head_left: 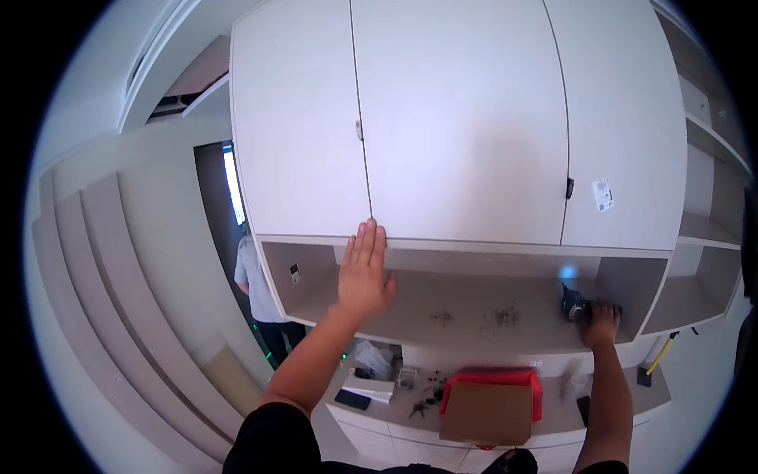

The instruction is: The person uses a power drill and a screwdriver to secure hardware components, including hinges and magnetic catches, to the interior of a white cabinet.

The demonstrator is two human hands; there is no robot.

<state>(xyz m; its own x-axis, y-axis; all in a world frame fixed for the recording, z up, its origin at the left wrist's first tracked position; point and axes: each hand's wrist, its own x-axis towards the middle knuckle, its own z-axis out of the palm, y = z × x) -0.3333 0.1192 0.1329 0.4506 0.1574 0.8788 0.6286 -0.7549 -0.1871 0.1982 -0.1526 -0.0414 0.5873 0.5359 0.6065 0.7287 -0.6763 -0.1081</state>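
Observation:
My left hand [367, 272] lies flat, fingers stretched out and nearly together, with its fingertips against the bottom of the white cabinet doors [458, 142] where two doors meet. My right hand [604, 322] is closed round a dark cordless drill [576, 305] at the right end of the open shelf [410, 316] under the doors. A bluish light spot shows on the shelf's back wall just above the drill. Small dark latches stand on the door edges, one at each seam. Dark crumbs [501, 317] are scattered on the shelf floor.
Below, a counter [426, 430] bears a brown cardboard box [487, 412] over a red tray [537, 395], loose small hardware, a plastic bag [373, 357] and a yellow-handled hammer [659, 357]. Long panels [118, 316] lean at left. Another person [264, 284] stands beyond the cabinet's left side.

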